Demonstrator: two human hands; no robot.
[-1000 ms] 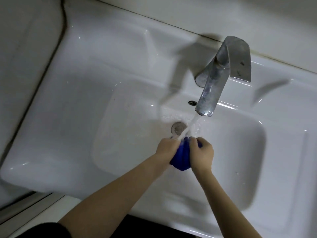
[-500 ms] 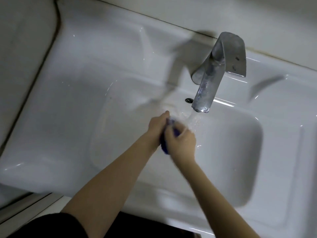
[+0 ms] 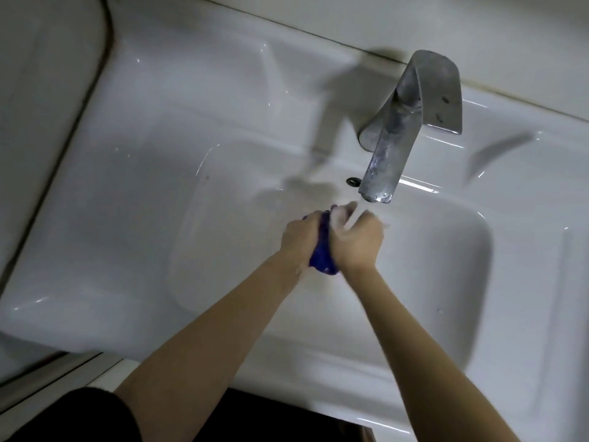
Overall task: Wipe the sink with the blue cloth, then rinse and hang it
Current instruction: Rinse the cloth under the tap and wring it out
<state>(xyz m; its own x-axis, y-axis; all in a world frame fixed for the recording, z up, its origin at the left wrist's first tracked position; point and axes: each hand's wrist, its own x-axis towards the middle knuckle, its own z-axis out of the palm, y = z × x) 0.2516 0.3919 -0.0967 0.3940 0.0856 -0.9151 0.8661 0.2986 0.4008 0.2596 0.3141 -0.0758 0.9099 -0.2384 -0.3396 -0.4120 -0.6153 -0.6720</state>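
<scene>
The person is holding the blue cloth [image 3: 322, 253] bunched into a wad between both hands, over the middle of the sink [image 3: 452, 266]. The left hand [image 3: 299, 237] is gripping it from the left and the right hand [image 3: 358, 242] from the right, the fingers of both curled round it. Only a dark blue strip is showing in the gap between them, and a lump is bulging out below the wrists. The wad's long axis is running from its far end, up by the fingertips, back toward the person, roughly in line with the forearms.

Water [image 3: 354, 215] is falling from the spout of the tap [image 3: 411, 122], which is standing just beyond the hands and to their right. The stream is landing on the right hand's curled fingers and on the far tip of the cloth, not on its middle. The bulk of the cloth is lying just left of the stream and nearer the person. The right hand is the nearer of the two to the spout.

By the look of it, the rinsing step is under way. The next move is likely calling for the wad to shift a little right and away, so that water is running through its whole length. No place to hang it is showing in this view. Blur is making the fingertips hard to read.
</scene>
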